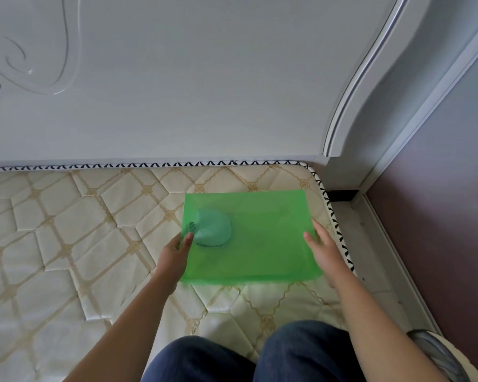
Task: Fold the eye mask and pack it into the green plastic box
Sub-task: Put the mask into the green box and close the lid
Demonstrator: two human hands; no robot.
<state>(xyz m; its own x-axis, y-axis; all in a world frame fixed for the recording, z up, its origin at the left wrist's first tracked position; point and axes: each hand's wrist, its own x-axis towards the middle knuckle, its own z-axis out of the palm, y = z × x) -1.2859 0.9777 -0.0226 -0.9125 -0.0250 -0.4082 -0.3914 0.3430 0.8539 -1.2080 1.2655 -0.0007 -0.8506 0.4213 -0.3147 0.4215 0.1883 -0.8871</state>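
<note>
The folded pale eye mask (213, 228) is seen packed near the left end of the flat translucent green plastic box (260, 244), pinched at opposite edges by left grip (174, 257) and right grip (324, 252) over a quilted cream mattress (66, 230), with only setting-down judged left.

**Open mattress on the left, shut in behind and on the right**

The box (260, 238) lies near the far right corner of the mattress (53, 230). The left hand (174, 257) grips its left edge and the right hand (324, 250) its right edge, so both sides are taken. Left of the box the mattress spreads wide, the easiest way in. Behind it only a narrow strip runs to the upright headboard (177, 92). On the right the mattress ends just beside the right hand, with a floor strip (370, 244) and then a wall (453, 188). The knees (260, 354) close the near side, leaving some mattress free before the box.
</note>
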